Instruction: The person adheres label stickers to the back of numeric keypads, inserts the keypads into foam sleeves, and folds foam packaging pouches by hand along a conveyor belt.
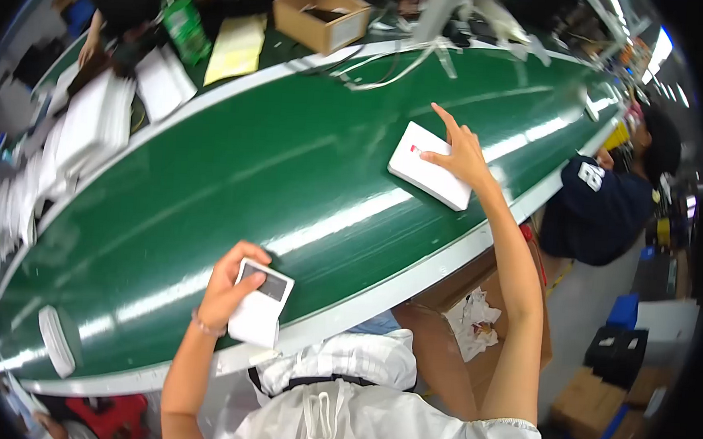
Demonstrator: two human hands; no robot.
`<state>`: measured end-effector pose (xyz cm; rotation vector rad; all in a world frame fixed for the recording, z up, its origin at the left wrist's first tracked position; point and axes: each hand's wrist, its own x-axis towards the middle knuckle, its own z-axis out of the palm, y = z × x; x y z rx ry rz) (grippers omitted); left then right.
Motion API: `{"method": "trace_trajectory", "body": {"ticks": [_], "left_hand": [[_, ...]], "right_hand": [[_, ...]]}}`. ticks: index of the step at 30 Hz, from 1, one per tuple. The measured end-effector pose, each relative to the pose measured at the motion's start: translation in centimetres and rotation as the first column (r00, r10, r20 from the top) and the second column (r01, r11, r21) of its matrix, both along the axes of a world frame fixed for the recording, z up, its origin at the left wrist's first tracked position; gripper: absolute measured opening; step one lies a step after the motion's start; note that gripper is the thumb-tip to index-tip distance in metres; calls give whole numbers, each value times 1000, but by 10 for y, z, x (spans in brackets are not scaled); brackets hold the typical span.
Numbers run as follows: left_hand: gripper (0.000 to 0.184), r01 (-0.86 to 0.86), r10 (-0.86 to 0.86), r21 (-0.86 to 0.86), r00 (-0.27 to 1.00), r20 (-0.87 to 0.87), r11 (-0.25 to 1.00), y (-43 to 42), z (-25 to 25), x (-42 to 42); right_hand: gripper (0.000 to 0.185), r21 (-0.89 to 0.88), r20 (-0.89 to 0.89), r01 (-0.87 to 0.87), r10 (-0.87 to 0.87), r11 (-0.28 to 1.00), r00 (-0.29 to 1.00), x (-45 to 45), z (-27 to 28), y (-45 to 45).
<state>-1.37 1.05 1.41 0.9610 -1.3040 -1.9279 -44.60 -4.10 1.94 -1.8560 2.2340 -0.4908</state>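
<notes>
White, flat rectangular box with small red mark (428, 174): on the glossy green tabletop (209, 179), under the right hand (462, 156), which is partly spread, thumb on the lid, index finger extended; firmness of hold cannot be told. White, flat rectangular item with dark grey panel (257, 317): gripped in the left hand (225, 288), thumb across its face. White, elongated item (56, 340): left of that hand, well apart.

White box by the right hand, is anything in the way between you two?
No, nothing visible is between them: the right hand is already at the white box, with its thumb over the top, near the small red mark.
</notes>
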Motion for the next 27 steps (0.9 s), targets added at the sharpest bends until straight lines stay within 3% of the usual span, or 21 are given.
{"method": "trace_trajectory", "body": {"ticks": [6, 12, 14, 16, 18, 19, 21, 22, 25, 26, 27], "left_hand": [[12, 114, -111, 45, 991, -73, 992, -9, -5, 1], [5, 8, -20, -136, 996, -87, 991, -11, -21, 4], [4, 5, -11, -116, 999, -51, 993, -13, -16, 10], [6, 7, -10, -110, 1000, -23, 994, -16, -12, 16], [8, -35, 32, -127, 999, -27, 991, -16, -12, 20], [10, -61, 58, -153, 998, -25, 986, -16, -13, 20], [14, -106, 103, -208, 994, -24, 972, -19, -13, 21], [14, -112, 109, -201, 994, -26, 973, -20, -11, 22], [21, -136, 136, 10, 991, -16, 991, -21, -2, 23], [24, -142, 143, 84, 990, -12, 986, -20, -2, 23], [24, -148, 149, 99, 989, -11, 984, -19, -4, 22]], "right_hand": [[82, -79, 20, 25, -24, 997, 1000, 132, 0, -24], [68, 141, -210, -5, 35, 990, 977, 224, 5, -19], [57, -195, -305, -246, 180, 949, 935, 223, -2, -19], [46, -489, -432, -470, 263, 735, 862, 219, -7, -24], [25, -627, -189, -397, 364, 670, 912, 220, 3, -28], [25, -620, -187, -405, 375, 672, 908, 221, 8, -28], [11, -553, 251, -262, 458, 791, 853, 221, 17, -24], [11, -547, 252, -268, 461, 793, 851, 221, 19, -23], [6, -298, 712, -139, 317, 944, 627, 219, 19, -19], [5, -190, 825, -119, 224, 975, 519, 219, 17, -17], [5, -175, 827, -125, 215, 977, 519, 219, 16, -16]]}}
